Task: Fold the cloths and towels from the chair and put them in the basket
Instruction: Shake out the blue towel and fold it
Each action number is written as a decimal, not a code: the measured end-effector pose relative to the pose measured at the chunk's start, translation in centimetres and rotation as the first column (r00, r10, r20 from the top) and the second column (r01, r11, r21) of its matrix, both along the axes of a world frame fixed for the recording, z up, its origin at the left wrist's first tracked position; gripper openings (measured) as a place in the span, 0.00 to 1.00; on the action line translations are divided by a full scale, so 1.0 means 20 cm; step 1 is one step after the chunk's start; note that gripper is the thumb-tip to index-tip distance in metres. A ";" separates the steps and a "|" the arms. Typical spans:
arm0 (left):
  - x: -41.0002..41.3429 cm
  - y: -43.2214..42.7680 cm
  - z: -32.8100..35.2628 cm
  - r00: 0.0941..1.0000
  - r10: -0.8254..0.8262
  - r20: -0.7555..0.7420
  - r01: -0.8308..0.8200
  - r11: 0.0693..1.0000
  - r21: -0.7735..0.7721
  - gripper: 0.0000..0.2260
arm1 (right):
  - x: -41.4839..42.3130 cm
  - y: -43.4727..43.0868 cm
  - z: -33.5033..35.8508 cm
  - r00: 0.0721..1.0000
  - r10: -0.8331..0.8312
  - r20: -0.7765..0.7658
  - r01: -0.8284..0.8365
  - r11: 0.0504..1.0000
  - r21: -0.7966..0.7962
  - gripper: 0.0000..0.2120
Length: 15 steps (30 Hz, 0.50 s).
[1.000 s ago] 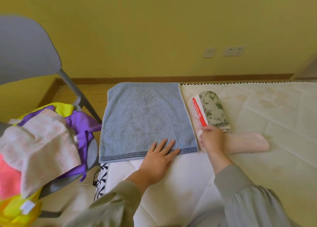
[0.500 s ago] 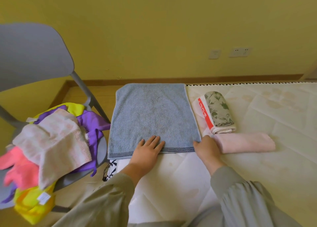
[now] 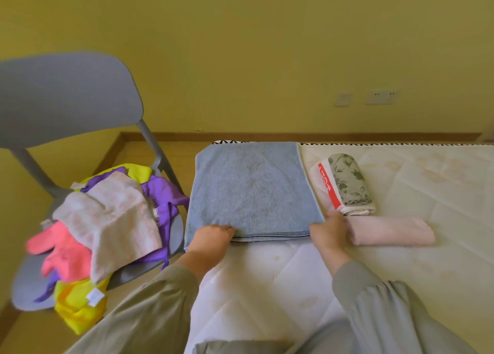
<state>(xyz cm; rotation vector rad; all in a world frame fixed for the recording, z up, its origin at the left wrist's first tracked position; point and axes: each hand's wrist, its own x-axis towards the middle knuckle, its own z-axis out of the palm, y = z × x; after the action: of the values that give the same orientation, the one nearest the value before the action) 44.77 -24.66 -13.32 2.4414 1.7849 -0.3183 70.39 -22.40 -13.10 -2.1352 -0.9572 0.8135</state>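
Left hand [image 3: 211, 237]: fingers curled, pinching near edge of blue towel [image 3: 254, 190]. Right hand [image 3: 330, 233]: fingers curled on its near right corner. Blue towel lies flat on mattress [image 3: 267, 286]; pink folded cloth [image 3: 393, 232] just right; unfolded pile [image 3: 112, 220] on chair [image 3: 66, 99], left

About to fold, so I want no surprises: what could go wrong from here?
The right hand, gripping a corner of the blue towel, sits against the pink folded cloth and near the floral roll; lifting may nudge them apart. The yellow cloth hangs off the chair seat and could slip to the floor.
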 end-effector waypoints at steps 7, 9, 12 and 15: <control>0.08 -0.13 0.08 0.988 0.041 0.152 -0.005 0.973 -0.232 0.14 | 0.03 -0.12 0.02 0.995 -0.007 -0.100 -0.009 0.987 -0.162 0.04; 0.13 -0.16 0.08 0.966 0.058 0.254 0.026 0.948 -0.316 0.12 | 0.00 -0.12 0.10 0.990 -0.004 -0.139 0.006 1.000 0.014 0.05; 0.21 -0.21 0.08 0.905 0.131 0.405 0.078 0.884 -0.461 0.14 | -0.07 -0.09 0.26 0.972 0.057 -0.228 -0.032 0.993 0.113 0.08; 0.28 -0.26 0.10 0.830 0.265 0.491 0.095 0.800 -0.592 0.15 | -0.15 -0.02 0.41 0.902 0.134 -0.410 -0.082 0.987 0.141 0.06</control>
<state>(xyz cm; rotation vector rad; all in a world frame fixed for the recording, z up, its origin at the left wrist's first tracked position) 50.32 -29.88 -11.32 1.7442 1.2759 -0.1085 67.35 -22.83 -4.99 -1.7158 -0.8737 1.1806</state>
